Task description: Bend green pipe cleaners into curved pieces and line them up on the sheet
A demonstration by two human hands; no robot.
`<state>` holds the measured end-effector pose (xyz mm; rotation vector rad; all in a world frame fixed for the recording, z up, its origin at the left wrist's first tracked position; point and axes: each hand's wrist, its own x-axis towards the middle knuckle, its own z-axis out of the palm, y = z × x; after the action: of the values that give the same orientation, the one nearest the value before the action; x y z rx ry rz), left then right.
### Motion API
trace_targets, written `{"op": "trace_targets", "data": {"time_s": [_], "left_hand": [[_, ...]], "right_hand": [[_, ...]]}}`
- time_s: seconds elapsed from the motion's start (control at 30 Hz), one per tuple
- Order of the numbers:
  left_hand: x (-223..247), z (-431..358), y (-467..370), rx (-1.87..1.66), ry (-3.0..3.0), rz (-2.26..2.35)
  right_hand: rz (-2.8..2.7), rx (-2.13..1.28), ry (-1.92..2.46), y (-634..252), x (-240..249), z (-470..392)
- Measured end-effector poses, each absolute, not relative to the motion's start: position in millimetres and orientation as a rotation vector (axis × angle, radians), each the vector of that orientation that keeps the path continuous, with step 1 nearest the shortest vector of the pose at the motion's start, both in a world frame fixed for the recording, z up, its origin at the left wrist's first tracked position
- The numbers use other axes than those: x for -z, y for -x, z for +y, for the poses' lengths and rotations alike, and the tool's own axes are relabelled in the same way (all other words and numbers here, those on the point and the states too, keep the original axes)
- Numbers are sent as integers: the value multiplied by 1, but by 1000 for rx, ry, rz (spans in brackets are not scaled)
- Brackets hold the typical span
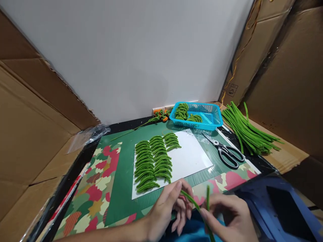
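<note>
White wall (pixel 131 57): plain, upright behind the table
Left cardboard (pixel 30 111): brown, creased, ragged top edge
Right cardboard (pixel 290 70): brown, small printed mark (pixel 232 90) low down
Yellow wire (pixel 236 62): thin, trailing down beside the right cardboard
Plastic bag (pixel 87 136): clear, crumpled, far left corner
Blue object (pixel 257 210): lower right, dark rectangle (pixel 290 213) on top

The held stem (pixel 190 199) is solid green. The curved pieces (pixel 143 164) are likewise green; the sheet (pixel 193 153) beneath them is white. The mat (pixel 122 188) has a dark green center and a camouflage-patterned border (red, pink, cream, tan and green patches, some striped). The basket (pixel 196 125) is turquoise. The scissors (pixel 215 143) combine black-and-grey handles with silver blades. The stem bundle (pixel 247 131) is bright green; the flowers (pixel 165 119), orange; the wall (pixel 151 57), pale grey; the cardboard panels (pixel 292 74), brown.
</note>
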<state>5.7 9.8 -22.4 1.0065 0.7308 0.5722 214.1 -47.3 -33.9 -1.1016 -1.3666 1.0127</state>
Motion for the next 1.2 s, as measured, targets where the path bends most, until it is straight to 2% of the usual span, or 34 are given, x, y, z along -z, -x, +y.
{"op": "trace_targets", "data": {"time_s": [0.17, 0.27, 0.53, 0.7, 0.83, 1.03, 1.2], "left_hand": [[32, 14, -4, -636, -923, 614], [31, 13, -5, -614, -942, 547], [23, 10, -4, -578, -1057, 643], [22, 9, -4, -612, -1133, 754], [21, 7, -3, -625, -1108, 754], [6, 7, -4, -568, -1339, 775], [2, 9, -7, -492, -1235, 765]], "right_hand": [[-1279, -1377, 1079, -201, 47, -44], [-1338, -1445, 1004, -198, 52, -45], [-1465, -1397, 1061, -191, 49, -47], [-1618, -1045, 1030, -195, 32, -43], [-1390, -996, 1037, -203, 25, -42], [-538, -1077, 1028, -202, 36, -41], [-540, -1176, 964, -197, 35, -38]]}}
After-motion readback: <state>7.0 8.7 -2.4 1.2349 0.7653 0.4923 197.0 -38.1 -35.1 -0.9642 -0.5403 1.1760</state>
